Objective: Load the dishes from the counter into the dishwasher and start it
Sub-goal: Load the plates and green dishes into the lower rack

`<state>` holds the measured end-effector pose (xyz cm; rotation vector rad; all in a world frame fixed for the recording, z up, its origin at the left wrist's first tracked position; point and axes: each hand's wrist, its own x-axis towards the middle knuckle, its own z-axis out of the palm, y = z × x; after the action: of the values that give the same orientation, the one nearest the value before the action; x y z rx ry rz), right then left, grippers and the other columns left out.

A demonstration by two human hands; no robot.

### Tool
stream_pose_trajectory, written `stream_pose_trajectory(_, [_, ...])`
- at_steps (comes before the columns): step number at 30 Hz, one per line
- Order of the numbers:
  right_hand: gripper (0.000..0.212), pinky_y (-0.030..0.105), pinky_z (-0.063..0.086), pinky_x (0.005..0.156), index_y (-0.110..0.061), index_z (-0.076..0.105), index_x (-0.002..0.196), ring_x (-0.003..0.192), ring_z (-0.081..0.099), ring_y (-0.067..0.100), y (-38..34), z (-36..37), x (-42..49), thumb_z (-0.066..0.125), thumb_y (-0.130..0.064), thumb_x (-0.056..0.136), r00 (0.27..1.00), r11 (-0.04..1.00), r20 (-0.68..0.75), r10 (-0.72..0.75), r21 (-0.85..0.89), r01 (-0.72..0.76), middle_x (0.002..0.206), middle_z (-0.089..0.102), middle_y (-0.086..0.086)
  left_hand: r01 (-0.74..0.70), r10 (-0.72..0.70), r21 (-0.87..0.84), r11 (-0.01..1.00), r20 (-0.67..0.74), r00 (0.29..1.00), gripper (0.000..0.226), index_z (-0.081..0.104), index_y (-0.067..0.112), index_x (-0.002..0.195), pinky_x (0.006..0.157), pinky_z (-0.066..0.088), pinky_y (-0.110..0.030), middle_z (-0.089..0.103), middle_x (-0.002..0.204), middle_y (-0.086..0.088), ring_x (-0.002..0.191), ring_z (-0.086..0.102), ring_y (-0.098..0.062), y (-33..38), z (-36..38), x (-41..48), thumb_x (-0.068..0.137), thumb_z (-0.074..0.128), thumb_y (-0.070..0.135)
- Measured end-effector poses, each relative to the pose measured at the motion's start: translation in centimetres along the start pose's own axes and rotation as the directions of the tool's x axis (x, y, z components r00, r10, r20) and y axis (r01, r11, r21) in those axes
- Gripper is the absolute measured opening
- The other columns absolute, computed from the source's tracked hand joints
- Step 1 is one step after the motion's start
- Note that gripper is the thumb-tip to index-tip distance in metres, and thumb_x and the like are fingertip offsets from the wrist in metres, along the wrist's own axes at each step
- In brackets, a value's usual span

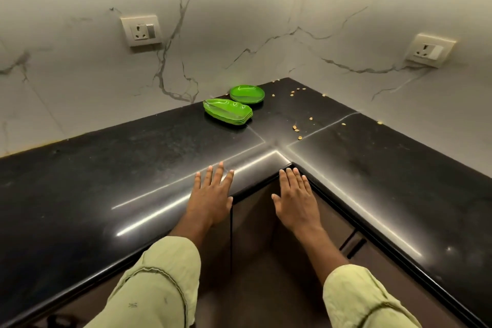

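Polished black stone counter (106, 168) turns an inner corner beneath white, grey-veined wall slabs (239, 21). Your left hand (211, 194) lies flat on its edge, fingers spread, empty; your right hand (295, 197), fingers straight, also empty, sits at the corner, perhaps touching the rim. Well beyond both hands, an oblong stack (227, 112) and a round stack (247, 93) of shiny green plates sit side by side. Pale seeds (295, 128) scatter right of them. Your sleeves (159, 282) partly hide brown cabinet doors (255, 234).

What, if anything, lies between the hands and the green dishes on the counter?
Nothing visible. Only bare black counter separates the left hand and right hand from the oblong green stack and the round green stack behind it. The scattered seeds lie right of the stacks.
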<state>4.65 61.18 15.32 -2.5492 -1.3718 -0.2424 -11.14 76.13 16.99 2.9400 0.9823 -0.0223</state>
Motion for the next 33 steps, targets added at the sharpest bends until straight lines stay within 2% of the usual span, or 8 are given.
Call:
stream_pose_trajectory(3, [0.068, 0.036, -0.001, 0.119, -0.009, 0.019, 0.155, 0.151, 0.010, 0.025, 0.3, 1.3, 2.6, 0.048, -0.035, 0.099, 0.999, 0.999, 0.018, -0.040, 0.026, 0.039, 0.161, 0.020, 0.012, 0.041, -0.041, 0.010, 0.999, 0.025, 0.999, 0.072, -0.002, 0.024, 0.159, 0.122, 0.000, -0.051, -0.011, 0.166, -0.008, 0.152, -0.007, -0.031, -0.9, 0.6, 1.9, 0.103, 0.040, 0.040])
stream_pose_trajectory(11, [0.065, 0.037, 0.006, 0.121, -0.009, 0.023, 0.154, 0.150, 0.014, 0.025, -0.5, 4.3, 11.8, 0.048, -0.033, 0.099, 0.992, 0.994, 0.056, -0.111, 0.021, 0.110, 0.160, 0.024, 0.013, 0.112, -0.110, -0.017, 0.994, 0.084, 0.990, 0.073, -0.006, 0.023, 0.159, 0.122, -0.002, -0.051, -0.014, 0.165, -0.008, 0.152, -0.010, -0.032, -4.7, 0.8, 10.0, 0.104, 0.039, 0.041])
stream_pose_trajectory(17, [0.065, 0.038, 0.007, 0.121, -0.008, 0.024, 0.153, 0.150, 0.015, 0.026, -0.9, 5.8, 19.6, 0.049, -0.031, 0.098, 0.987, 0.992, 0.110, -0.120, -0.032, 0.124, 0.160, 0.024, 0.014, 0.130, -0.122, -0.074, 0.989, 0.103, 0.987, 0.076, -0.007, 0.023, 0.159, 0.123, -0.001, -0.049, -0.015, 0.165, -0.008, 0.152, -0.009, -0.032, -7.5, 1.2, 18.1, 0.103, 0.041, 0.044])
stream_pose_trajectory(22, [0.062, 0.042, 0.015, 0.120, -0.005, 0.034, 0.150, 0.148, 0.024, 0.029, -2.2, 7.4, 25.5, 0.055, -0.026, 0.095, 0.993, 0.995, 0.076, -0.091, -0.043, 0.094, 0.155, 0.033, 0.016, 0.137, -0.125, -0.072, 0.988, 0.150, 0.981, 0.079, -0.009, 0.023, 0.158, 0.123, -0.001, -0.051, -0.016, 0.165, -0.009, 0.152, -0.010, -0.034, -11.2, 1.4, 23.4, 0.102, 0.041, 0.046])
stream_pose_trajectory(29, [0.063, 0.038, 0.007, 0.121, -0.007, 0.027, 0.152, 0.150, 0.017, 0.028, -3.5, 9.5, 31.1, 0.048, -0.029, 0.098, 0.986, 0.992, 0.112, -0.120, -0.020, 0.123, 0.159, 0.026, 0.015, 0.151, -0.131, -0.079, 0.985, 0.215, 0.968, 0.080, -0.010, 0.023, 0.158, 0.122, -0.004, -0.052, -0.019, 0.164, -0.009, 0.151, -0.013, -0.034, -13.9, 1.6, 29.0, 0.102, 0.041, 0.050])
stream_pose_trajectory(33, [0.063, 0.040, 0.010, 0.121, -0.005, 0.030, 0.151, 0.148, 0.021, 0.030, -4.4, 11.0, 34.4, 0.051, -0.030, 0.097, 0.981, 0.990, 0.131, -0.140, -0.003, 0.141, 0.157, 0.029, 0.017, 0.179, -0.149, -0.104, 0.978, 0.245, 0.958, 0.081, -0.010, 0.024, 0.158, 0.122, -0.004, -0.053, -0.019, 0.164, -0.009, 0.151, -0.013, -0.034, -15.2, 2.1, 31.5, 0.101, 0.043, 0.050])
